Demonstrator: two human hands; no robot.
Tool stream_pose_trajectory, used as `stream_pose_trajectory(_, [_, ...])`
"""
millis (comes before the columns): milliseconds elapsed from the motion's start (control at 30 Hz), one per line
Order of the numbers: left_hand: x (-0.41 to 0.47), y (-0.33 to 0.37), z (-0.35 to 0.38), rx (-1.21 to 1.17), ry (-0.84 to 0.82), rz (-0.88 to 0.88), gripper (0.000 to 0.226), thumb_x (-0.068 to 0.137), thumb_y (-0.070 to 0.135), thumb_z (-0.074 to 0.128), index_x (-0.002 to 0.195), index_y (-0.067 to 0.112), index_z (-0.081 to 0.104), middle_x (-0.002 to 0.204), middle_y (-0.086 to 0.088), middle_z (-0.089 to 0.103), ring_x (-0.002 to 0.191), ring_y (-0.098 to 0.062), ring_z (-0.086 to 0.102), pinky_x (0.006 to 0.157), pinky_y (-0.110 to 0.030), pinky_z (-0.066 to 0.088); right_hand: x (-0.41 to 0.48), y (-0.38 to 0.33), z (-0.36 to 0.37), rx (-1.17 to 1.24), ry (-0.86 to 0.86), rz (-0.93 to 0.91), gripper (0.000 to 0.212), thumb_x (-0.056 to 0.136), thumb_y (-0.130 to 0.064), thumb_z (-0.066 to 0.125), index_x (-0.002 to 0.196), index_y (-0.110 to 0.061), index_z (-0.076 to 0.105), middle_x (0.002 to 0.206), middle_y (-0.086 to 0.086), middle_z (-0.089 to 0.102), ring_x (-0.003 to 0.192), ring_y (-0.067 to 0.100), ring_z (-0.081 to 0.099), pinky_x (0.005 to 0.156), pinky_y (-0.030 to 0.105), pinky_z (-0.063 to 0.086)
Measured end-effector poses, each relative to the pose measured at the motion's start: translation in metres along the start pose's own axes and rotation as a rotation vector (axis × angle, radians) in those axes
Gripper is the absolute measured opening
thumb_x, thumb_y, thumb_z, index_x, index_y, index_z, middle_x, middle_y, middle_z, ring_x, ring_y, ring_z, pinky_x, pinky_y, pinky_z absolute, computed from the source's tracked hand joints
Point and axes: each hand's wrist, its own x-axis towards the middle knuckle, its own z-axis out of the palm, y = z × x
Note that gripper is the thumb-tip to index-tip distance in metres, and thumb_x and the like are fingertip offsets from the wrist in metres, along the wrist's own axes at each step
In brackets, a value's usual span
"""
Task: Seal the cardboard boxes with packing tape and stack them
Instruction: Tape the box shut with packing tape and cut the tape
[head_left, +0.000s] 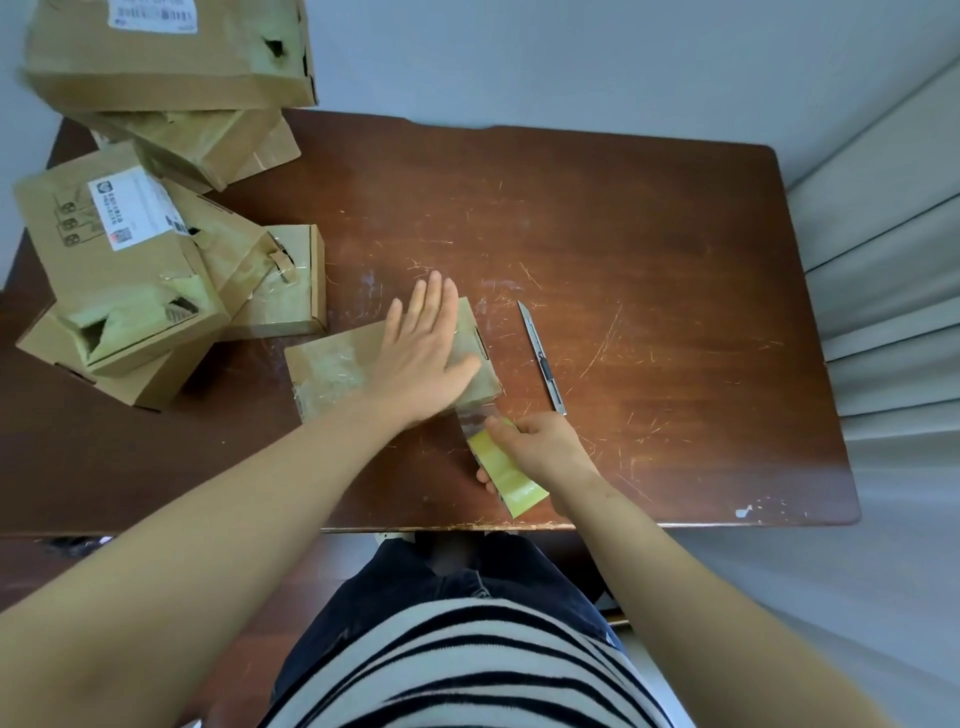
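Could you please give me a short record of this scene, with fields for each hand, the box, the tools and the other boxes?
left hand: flat, fingers straight, pressing the top of the small box
right hand: grips the tape roll by the box's near right corner
tape strip: runs from that corner to the roll
knife: lies on the table, right of the box, untouched
other boxes: piled at the table's left end

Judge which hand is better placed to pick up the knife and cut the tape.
Probably the left hand: it lies open on the box, holding nothing, with the knife just beside it. The right hand grips the tape roll.
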Motion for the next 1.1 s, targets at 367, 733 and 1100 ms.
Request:
stream_pose_trajectory(367, [0.02,0.023,0.04,0.136,0.153,-0.131,0.09,0.088,0.07,0.001,0.147,0.004,-0.019,0.156,-0.013,-0.023,0.145,-0.022,-0.021,0.116,-0.036,-0.015,0.002,0.007,0.004,0.058,0.013,-0.01,0.042,0.095,-0.036,0.054,0.102,0.005,0.062,0.073,0.017,0.072,0.058,0.022,0.066,0.071,0.036,0.057])
stream_pose_trajectory(733, [0.026,0.018,0.045,0.238,0.159,0.013,0.085,0.092,0.066,0.011,0.151,0.008,-0.009,0.158,-0.014,-0.014,0.147,-0.023,-0.013,0.119,-0.037,-0.008,0.004,0.011,0.001,0.104,0.01,-0.017,0.028,0.091,-0.026,0.057,0.101,-0.001,0.064,0.095,0.021,0.07,0.08,0.029,0.069,0.086,0.043,0.055])
stream_pose_trajectory(1100, [-0.045,0.018,-0.003,-0.681,0.24,-0.339,0.033,0.094,0.036,0.041,0.071,0.013,0.046,0.066,-0.001,0.046,0.065,-0.022,0.046,0.057,-0.03,0.033,0.047,0.001,-0.048,-0.403,0.472,-0.255,0.031,0.096,-0.027,0.051,0.125,-0.016,0.051,0.121,0.006,0.055,0.113,0.025,0.05,0.087,0.038,0.047])
